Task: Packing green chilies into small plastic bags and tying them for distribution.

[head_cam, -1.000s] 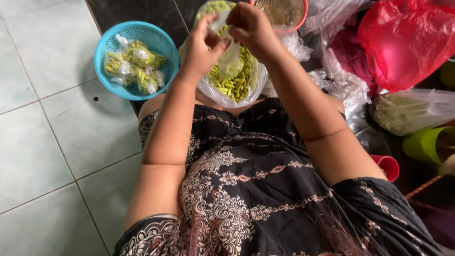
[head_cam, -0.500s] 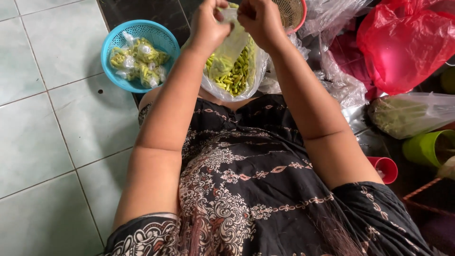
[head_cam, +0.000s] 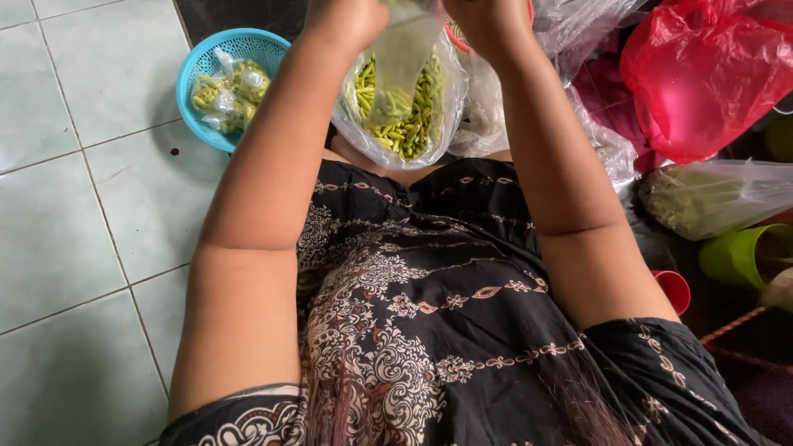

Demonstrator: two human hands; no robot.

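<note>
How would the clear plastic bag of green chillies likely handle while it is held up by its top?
The clear plastic bag is probably floppy: it sags rounded below the left hand and right hand. The green chillies pool at the bottom, so it is likely bottom-heavy and may swing. The thin film looks slippery.

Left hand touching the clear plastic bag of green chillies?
Touching. The head view shows the left hand gripping the top of the clear plastic bag of green chillies, no gap.

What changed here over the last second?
Both hands, left and right, rose toward the top of the view, lifting the clear bag of green chilies by its mouth, so it now hangs narrower. The hands kept their grip. The blue basket of small packets and the red bag stayed put.
</note>
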